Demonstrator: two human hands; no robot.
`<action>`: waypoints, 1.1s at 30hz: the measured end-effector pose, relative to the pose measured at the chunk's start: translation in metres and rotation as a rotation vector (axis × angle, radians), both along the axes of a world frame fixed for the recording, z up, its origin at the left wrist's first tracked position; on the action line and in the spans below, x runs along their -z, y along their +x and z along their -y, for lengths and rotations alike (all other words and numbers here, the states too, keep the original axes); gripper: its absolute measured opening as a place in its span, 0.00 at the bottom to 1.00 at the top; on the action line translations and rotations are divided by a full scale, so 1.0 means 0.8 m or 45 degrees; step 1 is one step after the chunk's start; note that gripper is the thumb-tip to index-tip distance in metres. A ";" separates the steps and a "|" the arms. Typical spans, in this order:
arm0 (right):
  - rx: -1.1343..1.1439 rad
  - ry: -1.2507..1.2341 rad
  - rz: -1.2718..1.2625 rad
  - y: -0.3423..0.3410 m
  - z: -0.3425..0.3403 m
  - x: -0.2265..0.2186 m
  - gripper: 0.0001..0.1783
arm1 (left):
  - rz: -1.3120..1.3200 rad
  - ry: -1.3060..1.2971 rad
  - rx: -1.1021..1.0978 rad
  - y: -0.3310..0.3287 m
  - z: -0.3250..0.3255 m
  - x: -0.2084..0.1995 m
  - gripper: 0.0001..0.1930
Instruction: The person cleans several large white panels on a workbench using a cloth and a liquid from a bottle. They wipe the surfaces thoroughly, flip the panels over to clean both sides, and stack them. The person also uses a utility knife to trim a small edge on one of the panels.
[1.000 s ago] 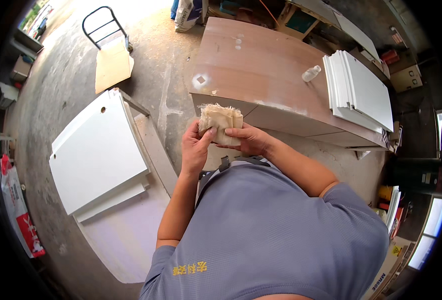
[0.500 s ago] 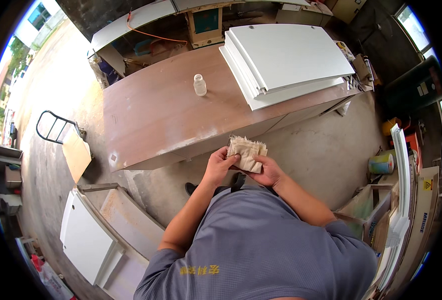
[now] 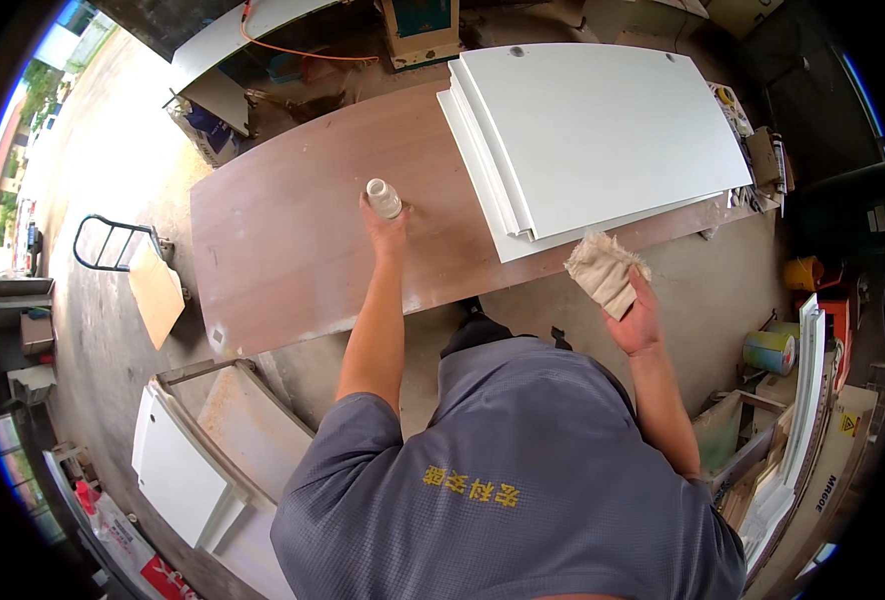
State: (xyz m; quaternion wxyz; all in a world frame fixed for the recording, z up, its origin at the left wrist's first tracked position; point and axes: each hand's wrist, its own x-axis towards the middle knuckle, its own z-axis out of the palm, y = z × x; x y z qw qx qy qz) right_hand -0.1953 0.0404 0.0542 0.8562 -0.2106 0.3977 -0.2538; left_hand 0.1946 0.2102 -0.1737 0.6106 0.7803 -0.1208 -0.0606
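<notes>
Looking down through the head camera, I saw the left hand (image 3: 387, 232) out over the desk (image 3: 303, 205), its fingers and thumb wrapped around a small clear bottle (image 3: 385, 200). The bottle leaned slightly, its round mouth turned up toward me; I could not tell whether its base touched the desk. The right hand (image 3: 639, 325) was pinched on a folded beige cloth (image 3: 605, 272), with the thumb lying along one side of it and a frayed edge pointing away from the person. I had that cloth at the near edge of a stack of white panels (image 3: 613, 135), overlapping its corner in my view, though I could not tell whether the two touched. The hands were well apart, the bottle to the left of the stack and the cloth at its near side.

The desk had a worn brown top, and the panels lay flat on its right part. Past its far side I saw an orange hose (image 3: 303, 53), and near its far left corner stood a sack (image 3: 206, 135). On the floor to the left was a trolley (image 3: 115, 245) with a sheet of cardboard (image 3: 155, 292) on it. More white boards (image 3: 178, 460) lay at the lower left, and a paint can (image 3: 769, 352) sat on the right. The person wore a grey shirt (image 3: 553, 440).
</notes>
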 end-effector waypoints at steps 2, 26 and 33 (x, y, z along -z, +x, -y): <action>-0.096 -0.142 0.083 0.020 0.041 -0.006 0.26 | -0.072 -0.110 0.009 0.031 0.021 0.005 0.44; -0.834 -0.678 0.246 0.245 0.261 0.018 0.24 | 0.318 1.222 0.778 -0.160 0.280 -0.390 0.32; -0.767 -0.579 0.256 0.234 0.277 0.026 0.23 | 0.417 1.307 0.739 -0.180 0.313 -0.394 0.27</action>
